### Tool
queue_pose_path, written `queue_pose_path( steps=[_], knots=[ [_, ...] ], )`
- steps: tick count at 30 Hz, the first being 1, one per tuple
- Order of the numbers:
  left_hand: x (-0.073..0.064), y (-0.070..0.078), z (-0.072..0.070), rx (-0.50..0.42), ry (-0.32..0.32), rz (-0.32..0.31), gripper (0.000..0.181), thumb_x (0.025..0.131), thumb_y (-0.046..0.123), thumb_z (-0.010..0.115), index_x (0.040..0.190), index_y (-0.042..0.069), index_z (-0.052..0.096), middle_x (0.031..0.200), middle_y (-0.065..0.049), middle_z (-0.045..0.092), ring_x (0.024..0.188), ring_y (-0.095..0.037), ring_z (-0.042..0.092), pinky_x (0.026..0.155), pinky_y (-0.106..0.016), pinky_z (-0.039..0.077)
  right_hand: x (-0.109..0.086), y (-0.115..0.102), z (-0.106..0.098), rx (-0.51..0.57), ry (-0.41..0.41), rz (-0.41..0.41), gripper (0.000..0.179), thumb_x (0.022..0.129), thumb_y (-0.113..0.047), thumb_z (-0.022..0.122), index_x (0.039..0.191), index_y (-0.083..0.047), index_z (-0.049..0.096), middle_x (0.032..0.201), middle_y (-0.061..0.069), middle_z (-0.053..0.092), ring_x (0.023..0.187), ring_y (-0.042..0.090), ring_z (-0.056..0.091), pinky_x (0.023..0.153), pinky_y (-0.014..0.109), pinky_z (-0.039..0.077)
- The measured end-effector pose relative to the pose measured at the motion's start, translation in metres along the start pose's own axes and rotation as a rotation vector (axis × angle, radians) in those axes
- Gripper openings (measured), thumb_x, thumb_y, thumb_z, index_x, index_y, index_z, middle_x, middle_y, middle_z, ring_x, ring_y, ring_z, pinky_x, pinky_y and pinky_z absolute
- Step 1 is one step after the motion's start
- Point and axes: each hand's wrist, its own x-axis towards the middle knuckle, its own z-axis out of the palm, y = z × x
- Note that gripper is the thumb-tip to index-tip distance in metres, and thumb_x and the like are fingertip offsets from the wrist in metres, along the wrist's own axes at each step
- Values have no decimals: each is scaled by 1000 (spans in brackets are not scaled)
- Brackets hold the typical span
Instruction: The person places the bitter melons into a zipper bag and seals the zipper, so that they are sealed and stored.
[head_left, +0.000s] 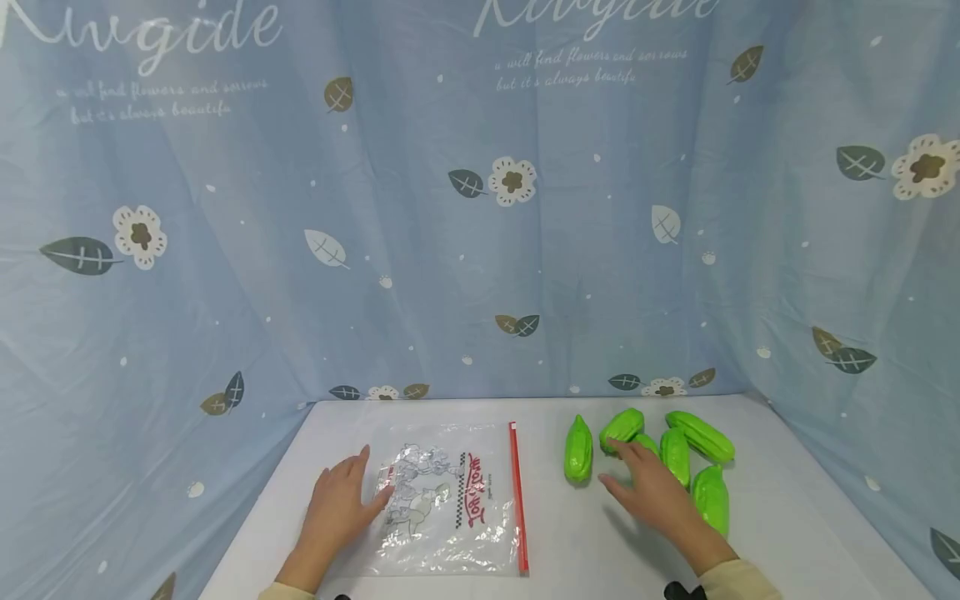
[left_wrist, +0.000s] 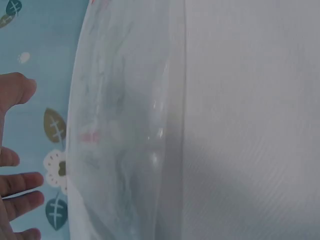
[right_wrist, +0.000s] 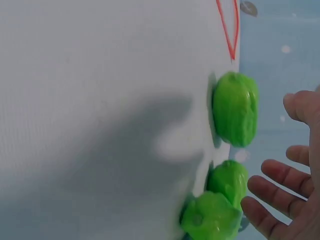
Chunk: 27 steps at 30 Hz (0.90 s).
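A clear zip bag [head_left: 438, 546] with a red slider strip [head_left: 519, 508] and printed drawings lies flat in the head view. By its left edge my left hand [head_left: 335, 507] hovers, fingers spread and holding nothing; the thumb overlaps the bag's edge. My right hand [head_left: 656, 493] is over the right side of the table among several glossy green, ridged, elongated pieces like toy vegetables. One green piece [head_left: 578, 450] lies apart, left of that hand; another [head_left: 622, 429] is beyond its fingertips. The right wrist view shows the hand's loosely extended fingers [right_wrist: 280, 195] apart from a green piece [right_wrist: 235, 110].
The white tabletop [head_left: 547, 533] lies under everything. A blue curtain [head_left: 420, 250] with leaves, flowers and lettering hangs along the back and both sides. More green pieces, one long [head_left: 701, 436] and one nearer [head_left: 711, 498], lie to the right.
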Motion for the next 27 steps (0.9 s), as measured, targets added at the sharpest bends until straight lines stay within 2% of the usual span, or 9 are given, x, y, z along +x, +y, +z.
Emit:
queue_pose_path(
  steps=[5, 10, 13, 20, 27],
  knots=[
    [0, 7, 3, -87, -25, -32, 80, 88, 45, 76, 143, -8, 51, 131, -29, 59, 120, -47, 57, 103, -60, 44, 1, -5, 10, 28, -20, -9, 57, 93, -31, 75, 141, -7, 58, 115, 9, 65, 99, 24, 65, 78, 43, 56],
    [-1, 15, 6, -143, -58, -83, 76, 88, 46, 76, 139, -6, 54, 133, -27, 57, 120, -47, 56, 101, -61, 46, 0, -12, 18, 55, -48, -3, 52, 92, -27, 76, 137, -7, 60, 106, 2, 63, 93, 16, 62, 73, 36, 54],
    [-2, 20, 9, -159, -60, -92, 72, 88, 44, 76, 136, -5, 56, 133, -26, 57, 120, -45, 57, 101, -59, 46, -1, -15, 23, 73, -62, -10, 51, 91, -26, 77, 136, -7, 62, 101, -2, 62, 90, 14, 61, 71, 34, 53],
    [-3, 33, 16, -182, -33, -60, 69, 86, 42, 78, 133, -4, 58, 132, -24, 58, 120, -43, 58, 102, -58, 47, -1, -24, 36, 154, -75, -73, 47, 92, -25, 76, 134, -8, 62, 98, -5, 62, 90, 15, 63, 73, 30, 54],
    [-1, 46, 20, -189, -60, -64, 75, 86, 44, 78, 139, -3, 56, 135, -23, 57, 123, -44, 56, 104, -59, 46, -1, -37, 47, 234, -130, -52, 48, 91, -25, 77, 135, -11, 62, 103, -6, 65, 96, 15, 63, 81, 34, 56]
  ],
)
